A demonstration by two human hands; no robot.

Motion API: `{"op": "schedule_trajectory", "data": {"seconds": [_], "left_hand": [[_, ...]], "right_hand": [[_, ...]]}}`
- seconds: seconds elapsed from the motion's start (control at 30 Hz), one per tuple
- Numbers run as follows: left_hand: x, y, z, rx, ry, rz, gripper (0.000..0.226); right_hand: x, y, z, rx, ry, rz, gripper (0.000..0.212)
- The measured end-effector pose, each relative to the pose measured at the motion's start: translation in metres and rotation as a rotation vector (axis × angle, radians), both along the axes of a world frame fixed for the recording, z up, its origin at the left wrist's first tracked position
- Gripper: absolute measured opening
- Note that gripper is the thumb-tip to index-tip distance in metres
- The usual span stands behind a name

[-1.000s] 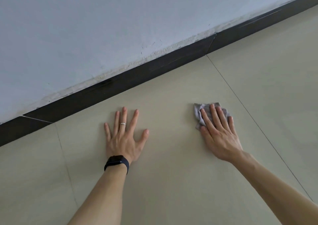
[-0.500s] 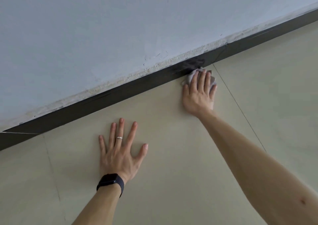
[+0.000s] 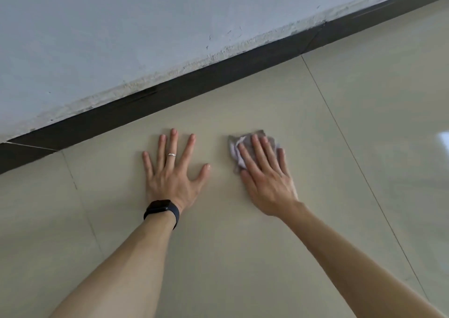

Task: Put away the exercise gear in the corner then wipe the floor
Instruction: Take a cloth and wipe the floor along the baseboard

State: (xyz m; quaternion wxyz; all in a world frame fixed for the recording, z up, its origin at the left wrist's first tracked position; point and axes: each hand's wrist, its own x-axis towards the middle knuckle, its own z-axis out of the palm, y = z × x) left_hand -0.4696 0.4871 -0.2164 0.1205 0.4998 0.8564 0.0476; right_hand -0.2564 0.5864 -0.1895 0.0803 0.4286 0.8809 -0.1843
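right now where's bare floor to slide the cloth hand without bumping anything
Bare floor lies right of the right hand, across the grout line, and between both hands and the black baseboard. Tightest: the narrow strip between the cloth and the thumb of the left hand.

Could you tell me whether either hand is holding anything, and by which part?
Nothing is gripped: the right hand presses straight fingers onto a crumpled grey cloth; the left hand lies flat on the beige tile floor.
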Motion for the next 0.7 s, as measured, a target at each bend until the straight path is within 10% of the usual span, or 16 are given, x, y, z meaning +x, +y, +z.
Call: {"op": "schedule_trajectory", "data": {"seconds": [0.1,0.3,0.53,0.7], "left_hand": [[-0.001,-0.002,0.002,-0.008,0.000,-0.007,0.076],[-0.005,0.005,0.001,0.007,-0.010,-0.014,0.074],[-0.003,-0.005,-0.003,-0.005,-0.006,-0.035,0.071],[0.032,-0.033,0.002,0.047,-0.040,-0.031,0.060]], "right_hand": [[0.034,0.012,0.001,0.057,-0.033,0.135,0.055],[0.081,0.034,-0.003,-0.029,-0.042,-0.675,0.058],[0.118,-0.133,-0.002,0.047,-0.039,0.166,0.056],[0.198,-0.064,0.006,-0.036,-0.107,-0.548,0.056]]}}
